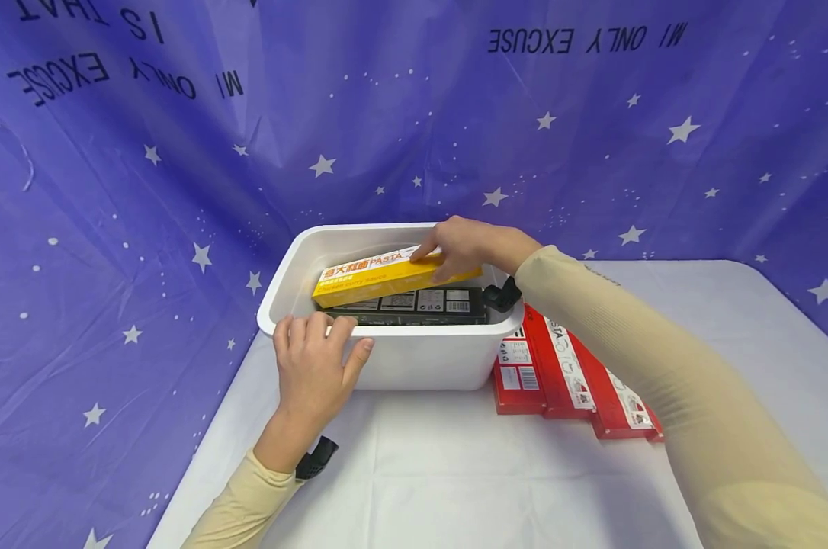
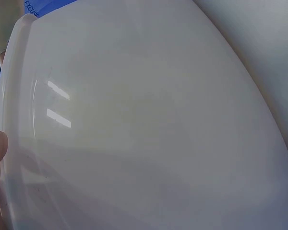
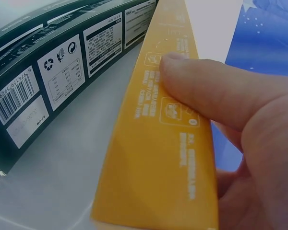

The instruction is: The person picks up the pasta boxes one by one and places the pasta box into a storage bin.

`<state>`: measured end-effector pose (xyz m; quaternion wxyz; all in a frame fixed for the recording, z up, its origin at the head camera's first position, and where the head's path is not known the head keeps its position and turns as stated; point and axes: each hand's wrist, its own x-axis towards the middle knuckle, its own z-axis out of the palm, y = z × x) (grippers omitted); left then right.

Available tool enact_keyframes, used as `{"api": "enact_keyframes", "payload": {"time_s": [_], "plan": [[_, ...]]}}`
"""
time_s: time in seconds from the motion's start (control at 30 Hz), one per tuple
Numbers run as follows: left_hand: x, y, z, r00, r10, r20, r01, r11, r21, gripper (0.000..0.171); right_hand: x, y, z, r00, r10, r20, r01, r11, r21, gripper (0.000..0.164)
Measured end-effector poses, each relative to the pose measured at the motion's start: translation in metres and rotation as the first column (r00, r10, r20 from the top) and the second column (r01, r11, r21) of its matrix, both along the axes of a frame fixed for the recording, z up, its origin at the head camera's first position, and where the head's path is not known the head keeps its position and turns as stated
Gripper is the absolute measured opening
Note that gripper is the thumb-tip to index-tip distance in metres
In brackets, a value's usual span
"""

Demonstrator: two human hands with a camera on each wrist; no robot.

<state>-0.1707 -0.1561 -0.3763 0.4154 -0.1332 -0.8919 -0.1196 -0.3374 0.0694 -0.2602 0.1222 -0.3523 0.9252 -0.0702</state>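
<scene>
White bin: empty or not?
Not empty: at least one dark green box lies inside the white bin, and the right hand holds a yellow pasta box at its opening.

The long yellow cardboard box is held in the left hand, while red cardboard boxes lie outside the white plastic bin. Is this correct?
Not the left hand: the head view shows the right hand holding the yellow box. The red boxes do lie outside the bin.
</scene>
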Motion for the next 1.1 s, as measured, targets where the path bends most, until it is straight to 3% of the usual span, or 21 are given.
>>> {"api": "enact_keyframes", "payload": {"time_s": [0.4,1.1], "plan": [[-0.0001,0.0008,0.0004,1.0,0.003,0.026,-0.003,1.0,0.004,0.072,-0.0018,0.0012,-0.003,1.0,0.004,-0.007,-0.004,1.0,-0.009,0.053],[-0.0002,0.0007,-0.0006,1.0,-0.002,-0.001,0.002,1.0,0.003,0.069,-0.0002,-0.0001,-0.0067,1.0,-0.001,-0.004,0.001,1.0,0.001,0.055]]}}
